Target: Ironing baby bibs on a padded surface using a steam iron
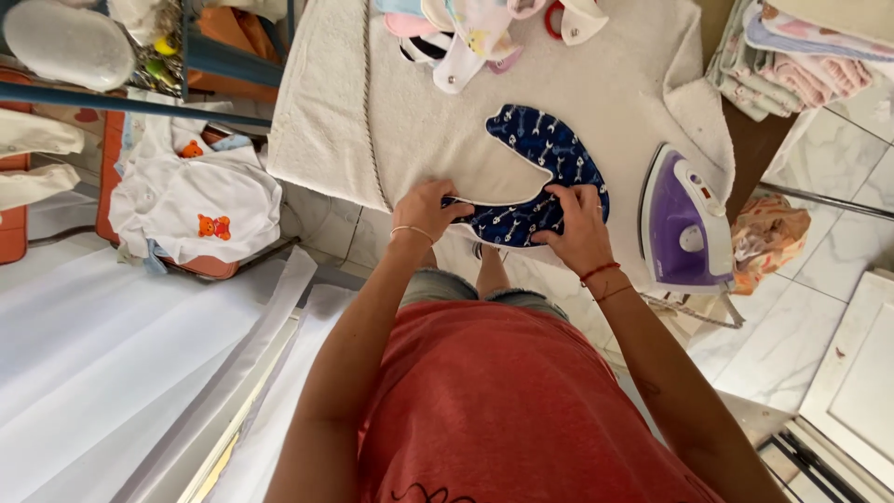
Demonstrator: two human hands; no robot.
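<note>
Hands (424, 212) (577, 224) on curved navy bib (545, 163)

Bright, even daylight fills the view, strongest on the white towel (577, 102) and pale floor tiles (838, 251); shadows are soft and short. Focus is sharp centrally, with wide-angle bending toward the edges, no glare

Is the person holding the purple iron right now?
No, the purple iron stands alone on the white towel, while both hands press the dark blue bib.
</note>
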